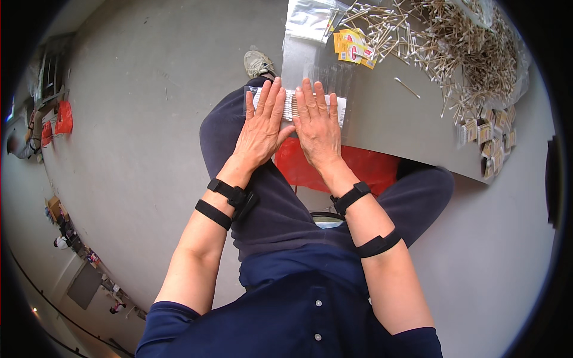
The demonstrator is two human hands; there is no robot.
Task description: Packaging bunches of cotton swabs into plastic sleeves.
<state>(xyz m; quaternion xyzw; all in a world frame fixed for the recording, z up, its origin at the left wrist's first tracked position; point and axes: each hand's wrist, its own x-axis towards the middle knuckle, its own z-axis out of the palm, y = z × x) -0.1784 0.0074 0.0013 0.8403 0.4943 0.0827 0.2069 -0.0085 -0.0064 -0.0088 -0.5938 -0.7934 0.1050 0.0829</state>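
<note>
I sit with both palms pressed flat on a clear packet of cotton swabs [290,106] that lies at the near edge of the grey desk [388,119], just above my knee. My left hand [261,128] covers the packet's left half, fingers [276,95] stretched out straight and close together, gripping nothing. My right hand [317,126] lies beside it on the right half, its fingers [310,95] likewise extended and flat, only pushing down; the thumbs of the two hands nearly meet. Between and beyond my fingertips the white swab tips show in a neat row inside the plastic. Farther back on the desk lie empty clear bags [310,18] and a few yellow printed labels [353,48]. To the right spreads a big loose heap of wooden-stemmed swabs [471,53], with one stray swab [407,88] lying apart from it. Small filled packs [492,140] are stacked near the desk's right edge. A red bag [358,167] sits under the desk between my legs.
</note>
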